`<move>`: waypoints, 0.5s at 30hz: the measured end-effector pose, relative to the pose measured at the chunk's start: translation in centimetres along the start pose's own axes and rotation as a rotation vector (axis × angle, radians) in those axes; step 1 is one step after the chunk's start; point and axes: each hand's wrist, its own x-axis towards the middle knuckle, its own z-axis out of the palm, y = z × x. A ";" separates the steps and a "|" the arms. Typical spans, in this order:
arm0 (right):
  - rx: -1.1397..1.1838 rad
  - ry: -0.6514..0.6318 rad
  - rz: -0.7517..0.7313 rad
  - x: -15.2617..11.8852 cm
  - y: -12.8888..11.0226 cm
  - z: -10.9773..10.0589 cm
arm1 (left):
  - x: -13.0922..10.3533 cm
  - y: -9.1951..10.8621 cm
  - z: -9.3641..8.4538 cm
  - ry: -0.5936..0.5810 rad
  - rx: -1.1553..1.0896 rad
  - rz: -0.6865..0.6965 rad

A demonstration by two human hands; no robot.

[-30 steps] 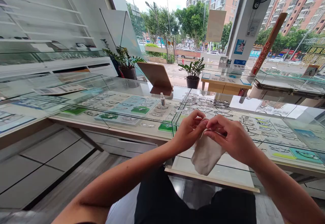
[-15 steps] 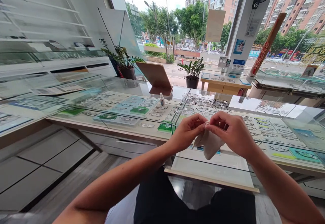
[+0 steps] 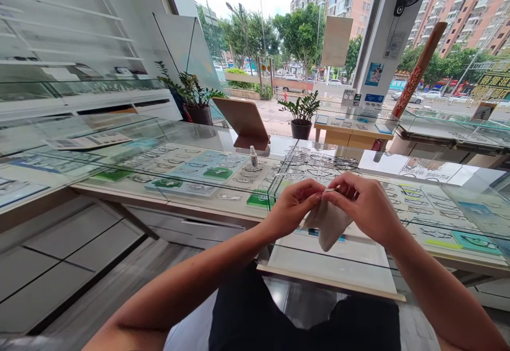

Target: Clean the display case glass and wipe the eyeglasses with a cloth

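Observation:
A pale beige cloth [image 3: 333, 228] hangs from my fingers above the glass display counter [image 3: 223, 181]. My left hand [image 3: 292, 206] pinches its upper edge from the left, fingertips pressed together. From the right, my right hand [image 3: 364, 206] grips the same edge, its thumb and fingertips almost touching those of the left. Whether anything small lies inside the cloth is hidden by my fingers. Beyond the left hand, a small white spray bottle [image 3: 254, 156] stands upright on the glass top.
Several eyeglasses [image 3: 314, 171] lie in rows under the glass. A brown-backed tilted mirror or stand [image 3: 243, 120] rises on the counter, left of a potted plant [image 3: 302, 116]. An open white drawer [image 3: 330, 266] juts out below my hands, close to my lap.
Hands and cloth keep nearly the same place. The fingertips have shifted slightly along the cloth's top edge, which shows a little more between them.

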 end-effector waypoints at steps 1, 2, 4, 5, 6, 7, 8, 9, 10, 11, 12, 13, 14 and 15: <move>-0.035 0.020 -0.019 0.0 0.0 0.0 | 0.0 0.0 0.0 0.002 0.016 0.011; -0.066 0.047 -0.046 0.1 0.0 -0.1 | -0.1 0.0 0.0 0.006 0.030 0.023; -0.102 0.101 -0.113 0.2 0.1 -0.3 | -0.4 -0.3 0.0 0.037 0.046 0.042; -0.106 0.114 -0.139 0.3 0.2 -0.4 | -0.6 -0.6 0.0 0.065 0.051 0.051; -0.102 0.114 -0.151 0.4 0.3 -0.6 | -0.8 -0.9 0.0 0.097 0.065 0.065; -0.095 0.105 -0.153 0.5 0.3 -0.7 | -1.1 -1.2 0.1 0.125 0.095 0.085; -0.089 0.093 -0.148 0.5 0.3 -0.9 | -1.3 -1.5 0.1 0.139 0.143 0.111; -0.086 0.083 -0.140 0.5 0.3 -1.1 | -1.5 -1.9 0.1 0.137 0.206 0.140; -0.087 0.079 -0.134 0.5 0.3 -1.3 | -1.7 -2.2 0.2 0.126 0.274 0.172; -0.090 0.079 -0.133 0.5 0.2 -1.5 | -1.8 -2.4 0.2 0.114 0.337 0.200; -0.094 0.081 -0.138 0.5 0.1 -1.6 | -1.9 -2.6 0.3 0.108 0.384 0.223; -0.097 0.083 -0.145 0.5 0.1 -1.8 | -1.9 -2.7 0.5 0.110 0.412 0.240; -0.096 0.082 -0.153 0.5 0.0 -1.9 | -1.8 -2.8 0.6 0.116 0.425 0.250; -0.094 0.080 -0.162 0.4 0.0 -2.1 | -1.7 -2.8 0.7 0.122 0.422 0.254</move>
